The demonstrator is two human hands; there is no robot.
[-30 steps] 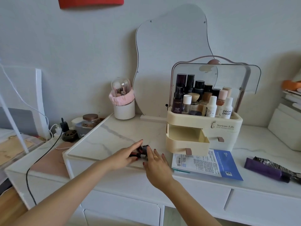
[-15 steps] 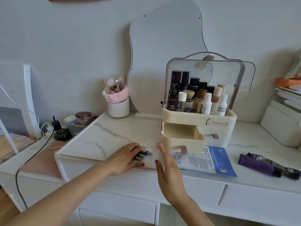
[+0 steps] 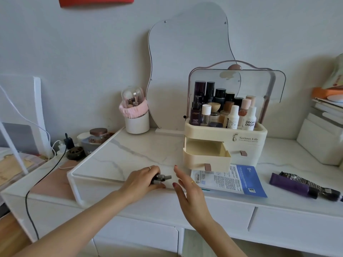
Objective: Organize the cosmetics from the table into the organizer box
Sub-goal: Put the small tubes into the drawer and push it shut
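A cream organizer box stands on the white table, its clear lid up and its top tray full of bottles. Its left drawer is pulled out and looks empty. My left hand rests near the front edge of the marble tray, closed around a few small dark cosmetic sticks whose ends poke out to the right. My right hand hovers just right of them, fingers spread, holding nothing.
A blue-and-white sachet lies in front of the drawer. A purple tube and a dark patterned tube lie at the right. A brush cup, a wavy mirror, a jar and a black cable are at the back and left.
My left hand closed over the dark sticks and gathered them. My right hand let go, drew back to the right and opened. The camera shifted slightly.
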